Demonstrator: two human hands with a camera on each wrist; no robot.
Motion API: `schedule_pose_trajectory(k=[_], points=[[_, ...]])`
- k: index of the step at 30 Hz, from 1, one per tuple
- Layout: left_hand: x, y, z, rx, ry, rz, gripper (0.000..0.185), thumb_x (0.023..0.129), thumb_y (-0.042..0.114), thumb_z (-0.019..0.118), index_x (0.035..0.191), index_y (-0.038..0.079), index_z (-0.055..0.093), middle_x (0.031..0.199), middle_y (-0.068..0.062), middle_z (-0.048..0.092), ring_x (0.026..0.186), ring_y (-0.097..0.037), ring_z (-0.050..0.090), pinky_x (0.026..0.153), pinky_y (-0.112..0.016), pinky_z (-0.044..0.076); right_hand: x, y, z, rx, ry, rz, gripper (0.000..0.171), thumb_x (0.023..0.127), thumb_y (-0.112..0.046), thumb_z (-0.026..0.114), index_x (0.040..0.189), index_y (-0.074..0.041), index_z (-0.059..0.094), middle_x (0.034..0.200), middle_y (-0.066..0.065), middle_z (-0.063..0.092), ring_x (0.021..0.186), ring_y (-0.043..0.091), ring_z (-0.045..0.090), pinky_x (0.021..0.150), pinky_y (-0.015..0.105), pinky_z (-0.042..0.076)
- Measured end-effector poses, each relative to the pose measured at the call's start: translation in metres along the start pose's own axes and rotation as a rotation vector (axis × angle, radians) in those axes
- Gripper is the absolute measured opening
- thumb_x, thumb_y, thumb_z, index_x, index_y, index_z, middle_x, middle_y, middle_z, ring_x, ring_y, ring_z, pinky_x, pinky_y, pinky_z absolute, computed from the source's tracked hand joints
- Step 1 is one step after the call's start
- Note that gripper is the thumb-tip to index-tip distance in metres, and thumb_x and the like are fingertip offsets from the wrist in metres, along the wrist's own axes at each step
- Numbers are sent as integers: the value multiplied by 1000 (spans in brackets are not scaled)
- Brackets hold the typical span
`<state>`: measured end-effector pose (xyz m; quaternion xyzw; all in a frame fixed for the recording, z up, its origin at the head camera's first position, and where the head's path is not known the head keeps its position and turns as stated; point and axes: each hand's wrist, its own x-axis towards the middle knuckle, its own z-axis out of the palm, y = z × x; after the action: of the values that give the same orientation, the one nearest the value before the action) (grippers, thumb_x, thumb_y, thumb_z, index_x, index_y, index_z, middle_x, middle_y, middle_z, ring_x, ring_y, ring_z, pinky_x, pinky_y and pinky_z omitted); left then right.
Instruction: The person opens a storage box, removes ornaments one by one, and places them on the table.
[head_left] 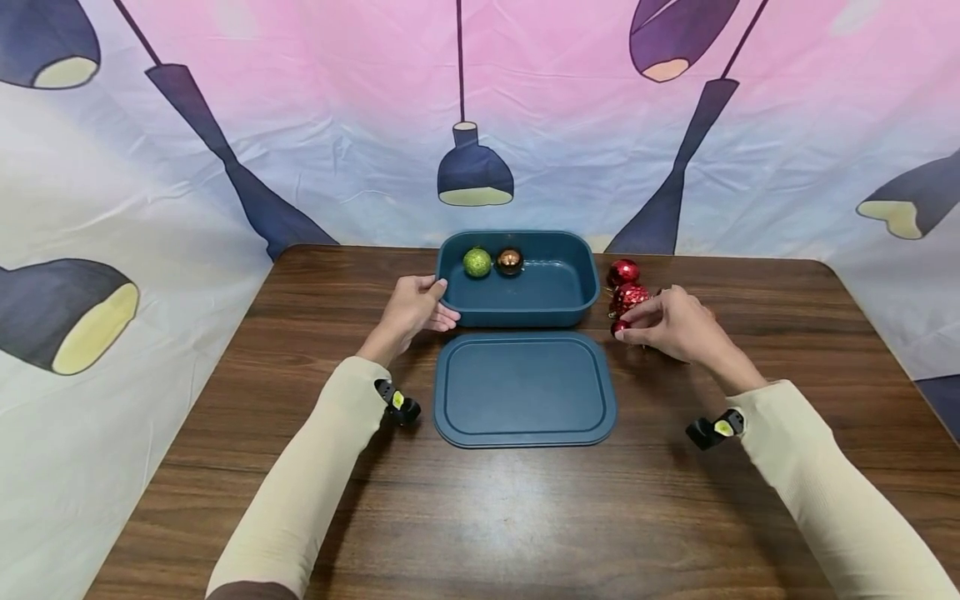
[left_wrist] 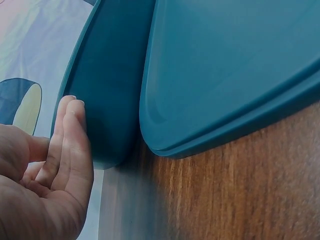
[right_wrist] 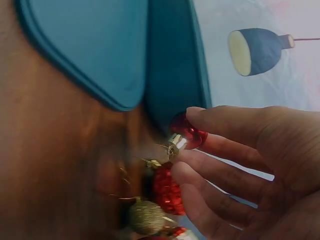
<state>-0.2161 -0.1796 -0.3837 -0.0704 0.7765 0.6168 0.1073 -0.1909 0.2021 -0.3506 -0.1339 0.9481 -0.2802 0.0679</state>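
Observation:
My left hand [head_left: 415, 307] rests at the left front corner of a dark teal box [head_left: 517, 318], its straight fingers [left_wrist: 70, 145] against the outer wall. Inside the box lie a green glittery bauble [head_left: 477, 262] and a copper-brown shiny bauble [head_left: 510, 261]. On the right, my right hand [head_left: 678, 325] pinches a small shiny red bauble [right_wrist: 189, 132] with a gold cap between thumb and fingers. Close by, a textured red bauble [right_wrist: 169, 190] and a gold glittery bauble [right_wrist: 146, 217] show under the fingers. Another red bauble [head_left: 623, 272] lies farther back.
A flat teal lid [head_left: 525, 390] lies on the wooden table [head_left: 480, 525] in front of the box. Behind the table's far edge hangs a cloth backdrop [head_left: 375, 167] printed with lamps.

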Motion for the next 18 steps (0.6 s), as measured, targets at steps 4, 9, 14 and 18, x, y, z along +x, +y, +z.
schedule_pose_trajectory(k=[4, 9, 14, 18], points=[[-1, 0, -1, -2, -2, 3, 55, 110, 27, 46, 158, 2, 32, 83, -15, 74, 65, -21, 74, 62, -28, 63, -1, 4, 9, 15, -14, -13, 25, 87, -22, 81, 104, -2, 80, 91, 10, 77, 78, 19, 64, 64, 31, 49], [-1, -1, 0, -6, -8, -2, 55, 110, 26, 46, 158, 3, 32, 82, -14, 74, 64, -19, 73, 65, -30, 63, 0, 7, 17, 3, -20, 0, 24, 86, -22, 82, 101, -3, 80, 76, 2, 75, 66, 10, 64, 62, 30, 48], [0, -1, 0, 0, -5, -4, 55, 110, 26, 46, 158, 3, 32, 82, -14, 75, 64, -19, 73, 69, -34, 64, 1, 8, 22, -34, -6, 14, 22, 84, -22, 83, 99, -7, 81, 77, -1, 75, 70, 12, 66, 70, 35, 48], [0, -1, -1, -2, -7, -3, 55, 110, 26, 46, 158, 3, 31, 83, -14, 75, 67, -21, 74, 68, -33, 64, 2, 9, 23, -55, 9, 13, 20, 84, -22, 84, 98, -8, 81, 84, 1, 76, 78, 19, 65, 72, 39, 48]])
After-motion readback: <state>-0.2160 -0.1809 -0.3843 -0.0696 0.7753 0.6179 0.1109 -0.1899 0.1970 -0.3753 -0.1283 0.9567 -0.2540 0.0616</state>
